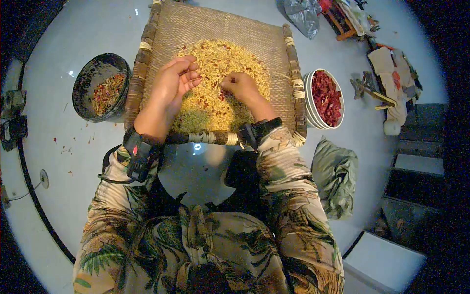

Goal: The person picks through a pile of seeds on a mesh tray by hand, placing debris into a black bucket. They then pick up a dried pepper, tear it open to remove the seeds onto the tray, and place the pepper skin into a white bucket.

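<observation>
The right hand is curling its fingers in against the thumb over the yellow pile; whether it is pinching anything, I cannot tell. The left hand is holding its fingers loosely bent and apart, with nothing clearly between them. The pile is lying on the woven tray, toward its near edge, with dark red bits mixed in. A sweeping wrist or a tilt of the tray could be spilling loose pieces over that edge, I judge. Both forearms are reaching across the tray's near bar, the left palm turning inward, the right knuckles facing up. Left of the tray a black bucket is standing; right of it, a white bowl is holding red flakes.
</observation>
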The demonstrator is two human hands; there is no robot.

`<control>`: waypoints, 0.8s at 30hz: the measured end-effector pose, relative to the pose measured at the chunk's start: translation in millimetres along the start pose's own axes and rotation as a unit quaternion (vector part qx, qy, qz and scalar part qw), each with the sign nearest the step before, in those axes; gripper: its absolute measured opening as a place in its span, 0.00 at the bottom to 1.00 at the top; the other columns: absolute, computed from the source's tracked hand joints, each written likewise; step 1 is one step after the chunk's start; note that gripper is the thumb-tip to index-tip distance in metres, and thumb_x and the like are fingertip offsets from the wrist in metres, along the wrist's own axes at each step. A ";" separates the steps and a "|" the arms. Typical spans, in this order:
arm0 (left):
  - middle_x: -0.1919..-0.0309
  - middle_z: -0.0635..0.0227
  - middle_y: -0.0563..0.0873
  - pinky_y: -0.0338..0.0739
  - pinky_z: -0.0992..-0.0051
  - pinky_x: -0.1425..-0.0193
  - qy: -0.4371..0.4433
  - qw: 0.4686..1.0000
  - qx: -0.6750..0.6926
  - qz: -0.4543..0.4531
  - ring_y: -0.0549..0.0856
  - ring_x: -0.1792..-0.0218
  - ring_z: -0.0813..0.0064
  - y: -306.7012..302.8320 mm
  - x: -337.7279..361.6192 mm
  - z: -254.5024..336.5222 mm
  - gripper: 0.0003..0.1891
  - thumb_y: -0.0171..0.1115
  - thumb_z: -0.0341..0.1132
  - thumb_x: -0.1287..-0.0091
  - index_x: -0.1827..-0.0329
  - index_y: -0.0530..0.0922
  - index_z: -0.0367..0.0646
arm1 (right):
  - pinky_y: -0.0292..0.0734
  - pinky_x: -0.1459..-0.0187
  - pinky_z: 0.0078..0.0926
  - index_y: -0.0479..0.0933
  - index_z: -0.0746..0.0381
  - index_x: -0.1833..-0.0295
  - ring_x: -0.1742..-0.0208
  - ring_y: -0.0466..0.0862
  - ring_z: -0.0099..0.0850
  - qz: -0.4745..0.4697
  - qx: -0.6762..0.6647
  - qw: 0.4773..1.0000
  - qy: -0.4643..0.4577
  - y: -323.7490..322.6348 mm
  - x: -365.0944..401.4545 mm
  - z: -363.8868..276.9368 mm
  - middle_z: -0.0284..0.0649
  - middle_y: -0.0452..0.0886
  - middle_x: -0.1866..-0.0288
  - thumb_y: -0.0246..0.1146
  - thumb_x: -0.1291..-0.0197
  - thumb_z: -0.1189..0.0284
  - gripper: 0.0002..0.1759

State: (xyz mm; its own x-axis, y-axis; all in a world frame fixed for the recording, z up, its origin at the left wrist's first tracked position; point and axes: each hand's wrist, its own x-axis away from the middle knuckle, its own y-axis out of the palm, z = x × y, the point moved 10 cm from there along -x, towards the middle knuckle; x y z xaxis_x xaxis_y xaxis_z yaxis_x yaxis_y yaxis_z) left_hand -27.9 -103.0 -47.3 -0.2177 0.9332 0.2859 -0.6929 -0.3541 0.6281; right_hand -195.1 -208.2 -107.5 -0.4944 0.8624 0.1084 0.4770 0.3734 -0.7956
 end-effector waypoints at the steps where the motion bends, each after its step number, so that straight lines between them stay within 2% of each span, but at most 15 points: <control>1: 0.68 0.66 0.78 0.77 0.76 0.65 0.000 1.000 -0.003 0.001 0.79 0.71 0.76 0.7 0.1 -0.3 0.09 0.49 0.29 0.36 0.56 0.72 0.36 | 0.73 0.67 0.35 0.80 0.58 0.69 0.71 0.79 0.38 -0.010 0.072 0.997 -0.004 0.1 4.1 -15.7 0.43 0.80 0.74 0.64 0.52 0.57 0.15; 4: 0.68 0.66 0.79 0.78 0.76 0.66 0.000 1.000 -0.006 0.005 0.79 0.71 0.76 1.7 0.1 -3.3 0.09 0.49 0.29 0.36 0.56 0.72 0.36 | 0.73 0.65 0.38 0.80 0.58 0.68 0.68 0.80 0.44 0.026 0.174 0.984 0.017 6.3 7.0 -27.2 0.46 0.81 0.71 0.62 0.51 0.55 0.17; 5: 0.68 0.66 0.79 0.78 0.76 0.66 0.001 1.000 -0.006 0.006 0.79 0.71 0.76 1.7 -0.4 -3.4 0.09 0.49 0.29 0.36 0.56 0.72 0.36 | 0.73 0.65 0.39 0.80 0.59 0.69 0.66 0.80 0.45 0.030 0.166 0.986 0.011 6.9 8.2 -30.6 0.46 0.81 0.71 0.60 0.50 0.54 0.18; 8: 0.68 0.66 0.79 0.78 0.76 0.67 -0.002 1.000 -0.015 0.013 0.79 0.72 0.76 3.0 2.8 -0.5 0.10 0.49 0.29 0.36 0.55 0.72 0.36 | 0.74 0.66 0.38 0.79 0.59 0.70 0.68 0.81 0.43 0.045 0.122 0.991 0.032 11.5 0.0 -15.6 0.45 0.81 0.72 0.62 0.52 0.55 0.17; 11: 0.68 0.66 0.79 0.78 0.76 0.67 0.004 1.000 -0.012 0.012 0.79 0.72 0.76 1.7 4.8 2.8 0.10 0.49 0.30 0.36 0.55 0.72 0.35 | 0.73 0.70 0.32 0.78 0.60 0.72 0.74 0.80 0.34 0.053 -0.002 0.997 0.052 -14.0 -1.8 -5.4 0.42 0.80 0.76 0.65 0.53 0.59 0.14; 14: 0.69 0.66 0.79 0.78 0.76 0.66 0.006 1.000 -0.001 0.026 0.79 0.72 0.76 4.3 12.1 9.7 0.10 0.49 0.30 0.36 0.55 0.72 0.35 | 0.75 0.68 0.37 0.77 0.64 0.73 0.73 0.80 0.40 0.097 -0.016 0.995 0.005 -32.3 -16.3 28.9 0.46 0.80 0.76 0.64 0.54 0.60 0.16; 17: 0.69 0.66 0.79 0.78 0.77 0.67 0.015 1.000 0.001 0.000 0.79 0.72 0.76 3.2 7.9 8.0 0.10 0.49 0.30 0.36 0.55 0.72 0.35 | 0.74 0.69 0.34 0.77 0.64 0.73 0.74 0.80 0.35 0.055 -0.145 0.987 0.040 -33.9 -16.5 61.9 0.44 0.79 0.79 0.65 0.54 0.63 0.14; 20: 0.69 0.66 0.79 0.78 0.77 0.67 0.009 1.000 0.002 0.001 0.79 0.72 0.76 1.6 4.5 4.3 0.10 0.50 0.30 0.36 0.55 0.72 0.35 | 0.74 0.70 0.32 0.78 0.63 0.74 0.76 0.79 0.30 0.017 -0.077 0.996 0.032 -27.8 -13.8 68.2 0.41 0.78 0.80 0.64 0.54 0.65 0.11; 23: 0.70 0.66 0.79 0.78 0.77 0.67 0.015 1.000 -0.004 0.004 0.78 0.73 0.76 3.1 6.7 4.3 0.10 0.50 0.30 0.37 0.55 0.73 0.35 | 0.69 0.74 0.24 0.77 0.63 0.74 0.78 0.73 0.22 -0.044 -0.035 0.998 -0.003 -14.3 -2.3 49.8 0.33 0.76 0.81 0.67 0.54 0.71 0.08; 24: 0.70 0.66 0.79 0.78 0.77 0.67 0.013 1.000 -0.005 0.002 0.78 0.73 0.76 3.4 6.3 3.4 0.10 0.50 0.30 0.37 0.56 0.73 0.35 | 0.70 0.73 0.25 0.77 0.63 0.73 0.77 0.74 0.24 -0.039 0.015 0.999 -0.010 -13.5 0.6 42.8 0.35 0.77 0.80 0.67 0.55 0.70 0.08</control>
State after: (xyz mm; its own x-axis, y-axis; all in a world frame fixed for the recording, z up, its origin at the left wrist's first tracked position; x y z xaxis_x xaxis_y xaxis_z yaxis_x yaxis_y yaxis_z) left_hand -29.3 -98.5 -40.9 -0.2393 0.9329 0.2692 -0.6984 -0.3580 0.6198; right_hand -232.9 -227.3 -122.1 -0.5447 0.8234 0.1590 0.4142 0.4291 -0.8027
